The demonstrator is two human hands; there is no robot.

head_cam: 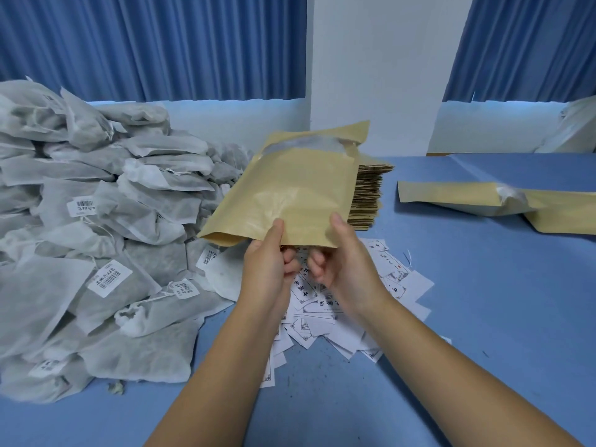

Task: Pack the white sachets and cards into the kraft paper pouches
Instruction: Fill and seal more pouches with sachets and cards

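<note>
Spreading across most of the view, the blue table (467,301) carries a tall heap of white sachets (96,221) on the left, well apart from the packed-looking pouches (451,195) lying on the right. Raised above the middle is one kraft pouch (290,188), tilted, its window end away from the person. Behind it sits a stack of flat pouches (371,195), and under it loose cards (322,324) lie scattered. The left hand (267,262) and right hand (342,262) each pinch the pouch's near edge, thumb on top, fingers curled below. With only that edge held, the pouch may well sag or slip once a sachet goes in, and the overlapping cards invite picking up two at once
</note>
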